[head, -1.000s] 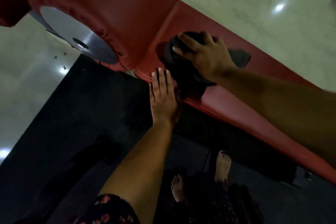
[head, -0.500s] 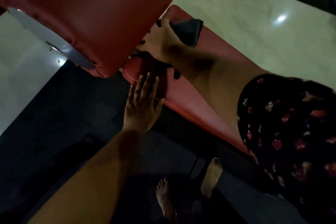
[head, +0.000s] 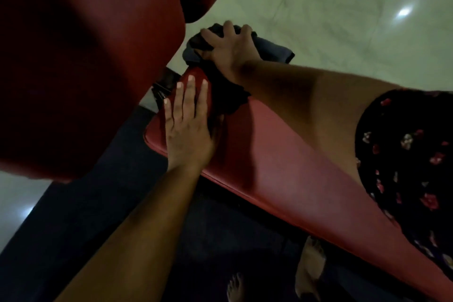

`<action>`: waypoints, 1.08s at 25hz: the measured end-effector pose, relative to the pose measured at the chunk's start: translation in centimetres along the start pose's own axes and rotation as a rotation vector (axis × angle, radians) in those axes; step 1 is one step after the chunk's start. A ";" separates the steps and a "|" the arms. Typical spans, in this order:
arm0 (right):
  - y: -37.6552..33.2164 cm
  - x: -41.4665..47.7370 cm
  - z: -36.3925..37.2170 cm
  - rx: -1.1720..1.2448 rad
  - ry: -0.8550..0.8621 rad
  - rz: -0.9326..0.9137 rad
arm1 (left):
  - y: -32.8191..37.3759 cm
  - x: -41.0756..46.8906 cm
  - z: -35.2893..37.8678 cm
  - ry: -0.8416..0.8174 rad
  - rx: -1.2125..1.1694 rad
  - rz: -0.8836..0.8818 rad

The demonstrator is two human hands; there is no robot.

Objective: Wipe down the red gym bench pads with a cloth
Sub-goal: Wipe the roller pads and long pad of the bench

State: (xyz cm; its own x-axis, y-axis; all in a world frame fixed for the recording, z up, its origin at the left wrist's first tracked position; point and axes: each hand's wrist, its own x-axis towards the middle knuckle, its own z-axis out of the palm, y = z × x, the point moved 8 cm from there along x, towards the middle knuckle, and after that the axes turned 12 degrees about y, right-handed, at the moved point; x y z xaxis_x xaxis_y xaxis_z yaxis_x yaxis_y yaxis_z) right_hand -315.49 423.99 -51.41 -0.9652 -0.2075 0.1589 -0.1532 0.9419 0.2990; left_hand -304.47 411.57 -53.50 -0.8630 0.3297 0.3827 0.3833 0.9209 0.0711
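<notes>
A long red bench pad (head: 282, 162) runs from the middle of the view down to the lower right. A dark cloth (head: 225, 95) is bunched at its far end. My right hand (head: 230, 49) grips the cloth there, fingers curled into the fabric, at the pad's tip. My left hand (head: 188, 120) lies flat on the pad just beside the cloth, fingers straight and pointing away from me. A second, large red pad (head: 81, 61) hangs close to the camera at the upper left and hides what is behind it.
Pale glossy floor tiles (head: 331, 14) lie beyond the bench. A dark mat (head: 103, 203) covers the floor under the bench, with my bare feet (head: 308, 270) on it at the bottom. A black frame part (head: 166, 81) shows under the pad's tip.
My right hand has pushed the cloth farther out to the pad's end. My left hand has moved up from the pad's side edge onto its top. The view has shifted.
</notes>
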 end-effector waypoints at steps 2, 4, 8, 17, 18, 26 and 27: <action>2.3 0.3 0.9 0.050 -0.069 0.130 | 1.1 1.4 0.6 0.012 0.013 -0.042; 4.8 0.4 2.5 0.111 -0.154 0.245 | 1.9 2.2 1.6 -0.003 0.053 -0.009; 10.2 -0.9 6.8 0.352 -0.323 0.393 | 2.4 2.4 3.8 -0.098 0.136 0.025; 10.5 -4.2 6.3 0.340 -0.252 0.299 | 7.0 7.7 3.3 -0.122 0.147 0.141; 10.8 -5.0 6.5 0.350 -0.237 0.325 | 8.7 9.0 3.7 -0.123 0.150 0.177; 12.9 -10.4 8.2 0.426 -0.278 0.481 | 12.7 9.1 9.1 -0.149 0.054 0.037; 13.3 -11.3 8.4 0.420 -0.286 0.487 | 12.6 9.1 9.1 -0.124 0.062 0.036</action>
State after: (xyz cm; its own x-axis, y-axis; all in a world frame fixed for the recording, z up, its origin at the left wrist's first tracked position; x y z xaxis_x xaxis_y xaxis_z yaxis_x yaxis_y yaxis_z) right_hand -308.37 441.06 -57.15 -0.9539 0.2868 -0.0887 0.2971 0.9444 -0.1406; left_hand -310.45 428.08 -57.51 -0.8846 0.3826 0.2667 0.3971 0.9178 0.0007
